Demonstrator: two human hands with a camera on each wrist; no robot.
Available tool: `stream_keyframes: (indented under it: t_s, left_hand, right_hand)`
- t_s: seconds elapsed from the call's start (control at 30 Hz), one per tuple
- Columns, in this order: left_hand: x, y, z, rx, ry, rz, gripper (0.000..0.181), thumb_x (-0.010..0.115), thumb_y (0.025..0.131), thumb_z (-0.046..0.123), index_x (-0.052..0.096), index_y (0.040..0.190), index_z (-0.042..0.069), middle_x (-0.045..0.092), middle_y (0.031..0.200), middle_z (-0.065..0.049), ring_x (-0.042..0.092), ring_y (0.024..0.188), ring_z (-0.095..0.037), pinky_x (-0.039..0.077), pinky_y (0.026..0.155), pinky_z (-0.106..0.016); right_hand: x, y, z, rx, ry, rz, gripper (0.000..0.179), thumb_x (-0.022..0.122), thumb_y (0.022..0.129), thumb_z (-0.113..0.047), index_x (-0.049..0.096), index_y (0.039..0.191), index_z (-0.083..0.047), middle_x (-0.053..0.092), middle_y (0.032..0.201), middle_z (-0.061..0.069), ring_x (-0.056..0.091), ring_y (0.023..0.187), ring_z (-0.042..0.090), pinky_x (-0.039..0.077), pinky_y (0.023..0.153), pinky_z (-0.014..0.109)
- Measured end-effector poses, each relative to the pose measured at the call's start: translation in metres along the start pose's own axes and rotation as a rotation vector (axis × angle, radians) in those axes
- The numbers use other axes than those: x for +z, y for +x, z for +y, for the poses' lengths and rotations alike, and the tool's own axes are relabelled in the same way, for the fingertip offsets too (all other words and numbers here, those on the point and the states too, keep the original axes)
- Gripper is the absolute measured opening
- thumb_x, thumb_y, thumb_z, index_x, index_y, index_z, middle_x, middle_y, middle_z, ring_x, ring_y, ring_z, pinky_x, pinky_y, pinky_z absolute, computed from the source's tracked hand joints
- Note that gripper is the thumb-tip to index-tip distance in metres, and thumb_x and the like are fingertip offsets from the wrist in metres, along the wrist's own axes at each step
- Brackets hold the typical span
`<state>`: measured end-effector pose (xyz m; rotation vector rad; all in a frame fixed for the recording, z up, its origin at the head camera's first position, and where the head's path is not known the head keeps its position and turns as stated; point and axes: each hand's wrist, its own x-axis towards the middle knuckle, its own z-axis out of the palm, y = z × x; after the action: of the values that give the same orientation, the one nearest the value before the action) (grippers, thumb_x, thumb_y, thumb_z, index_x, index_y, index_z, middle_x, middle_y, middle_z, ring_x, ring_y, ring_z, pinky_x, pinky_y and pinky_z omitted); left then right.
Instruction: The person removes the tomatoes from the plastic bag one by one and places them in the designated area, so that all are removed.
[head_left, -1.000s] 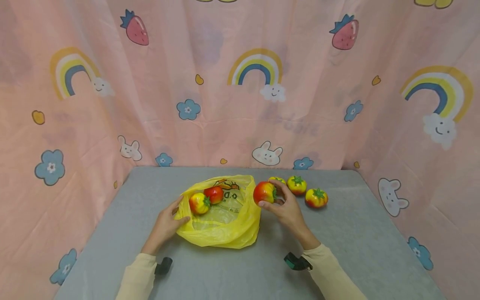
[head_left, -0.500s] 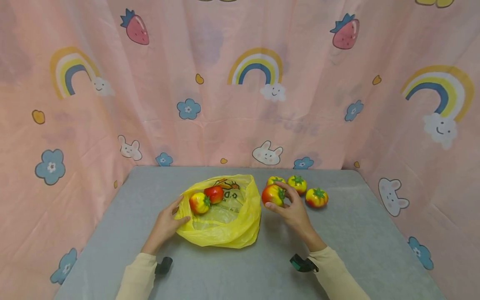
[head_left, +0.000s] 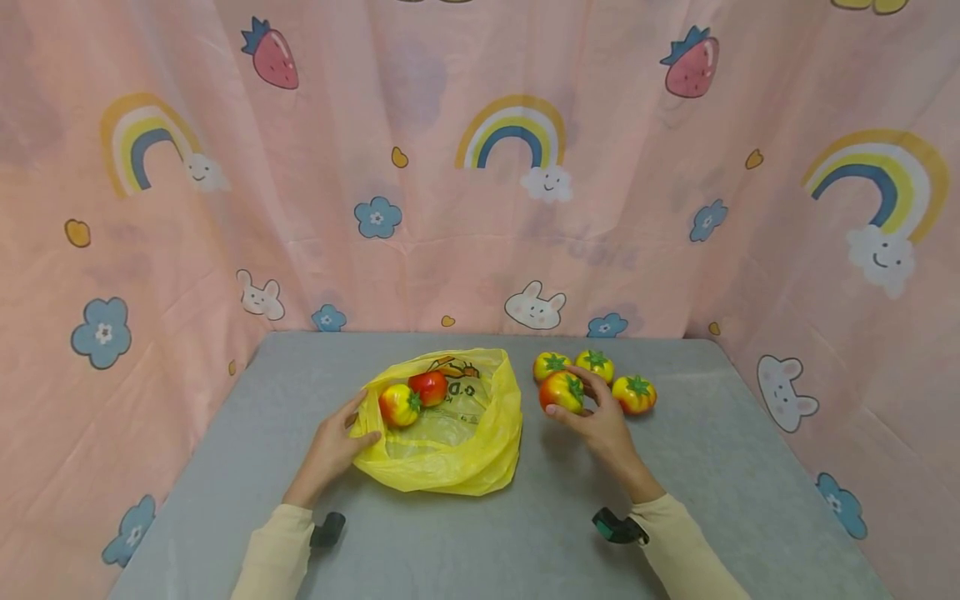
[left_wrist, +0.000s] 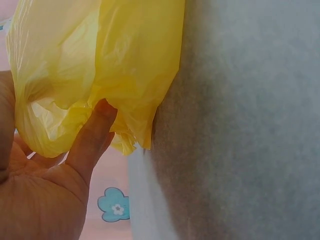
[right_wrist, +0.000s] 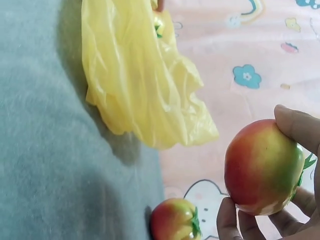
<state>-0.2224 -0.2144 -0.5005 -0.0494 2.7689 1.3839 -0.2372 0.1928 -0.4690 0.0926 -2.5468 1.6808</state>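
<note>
My right hand (head_left: 606, 427) holds a red-and-yellow tomato (head_left: 558, 392) with a green calyx, raised above the table to the right of the yellow plastic bag (head_left: 457, 477). In the right wrist view, thumb and fingers curl round this tomato (right_wrist: 261, 167). My left hand (head_left: 335, 447) grips the bag's left rim; the left wrist view shows the thumb against the thin yellow plastic (left_wrist: 142, 55). Through the wide mouth of the bag a yellow-red tomato (head_left: 395, 406) and a redder round fruit (head_left: 427, 388) show, lying side by side at its left.
Behind and to the right of my right hand, three more tomatoes stand on the grey table (head_left: 480, 550): one at the left (head_left: 551, 364), one further back (head_left: 596, 363) and one at the right (head_left: 634, 395). A pink patterned curtain (head_left: 480, 250) borders the table's back and sides.
My right hand has moved right, away from the bag's right edge, carrying the tomato toward the other tomatoes. My left hand and the bag have stayed in place.
</note>
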Motion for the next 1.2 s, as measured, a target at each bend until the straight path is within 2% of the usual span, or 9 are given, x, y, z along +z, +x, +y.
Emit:
stream_keyframes:
  t_s: [0.23, 0.47, 0.77, 0.9, 1.2]
  left_hand:
    - [0.0, 0.0, 0.002, -0.002, 0.005, 0.009, 0.078, 0.072, 0.088, 0.013, 0.032, 0.154, 0.012, 0.035, 0.156, -0.022, 0.042, 0.138, -0.044, 0.037, 0.112, -0.056]
    - [0.001, 0.0, 0.002, -0.007, 0.002, 0.012, 0.077, 0.072, 0.087, 0.013, 0.033, 0.154, 0.013, 0.037, 0.156, -0.022, 0.042, 0.138, -0.044, 0.037, 0.112, -0.056]
    - [0.001, 0.0, 0.001, -0.008, 0.0, 0.011, 0.079, 0.073, 0.087, 0.013, 0.033, 0.154, 0.012, 0.037, 0.155, -0.022, 0.043, 0.138, -0.045, 0.038, 0.112, -0.057]
    - [0.001, 0.0, 0.001, -0.009, 0.001, 0.009, 0.078, 0.072, 0.087, 0.013, 0.032, 0.154, 0.012, 0.037, 0.155, -0.023, 0.042, 0.138, -0.044, 0.037, 0.112, -0.057]
    - [0.0, -0.001, 0.002, -0.008, -0.011, 0.007, 0.078, 0.071, 0.088, 0.012, 0.032, 0.155, 0.012, 0.036, 0.156, -0.022, 0.042, 0.139, -0.044, 0.038, 0.112, -0.055]
  right_hand:
    - [-0.006, 0.004, 0.013, 0.05, -0.031, 0.021, 0.078, 0.077, 0.084, -0.037, 0.038, 0.148, -0.017, 0.037, 0.152, 0.012, 0.036, 0.137, 0.033, 0.04, 0.11, 0.052]
    - [-0.01, 0.006, 0.021, 0.053, -0.028, 0.037, 0.076, 0.078, 0.084, -0.03, 0.038, 0.148, -0.015, 0.037, 0.152, 0.014, 0.037, 0.136, 0.034, 0.038, 0.112, 0.054]
    - [-0.016, 0.009, 0.03, 0.103, -0.076, 0.044, 0.085, 0.077, 0.084, -0.03, 0.031, 0.153, -0.011, 0.035, 0.154, 0.02, 0.035, 0.139, 0.038, 0.029, 0.117, 0.059]
    - [-0.018, 0.01, 0.032, 0.137, -0.087, 0.049, 0.086, 0.078, 0.084, -0.032, 0.03, 0.152, -0.01, 0.037, 0.151, 0.022, 0.035, 0.138, 0.038, 0.031, 0.116, 0.058]
    - [-0.019, 0.014, 0.04, 0.138, -0.102, 0.063, 0.083, 0.077, 0.085, -0.024, 0.03, 0.152, -0.009, 0.035, 0.153, 0.022, 0.036, 0.137, 0.038, 0.028, 0.118, 0.056]
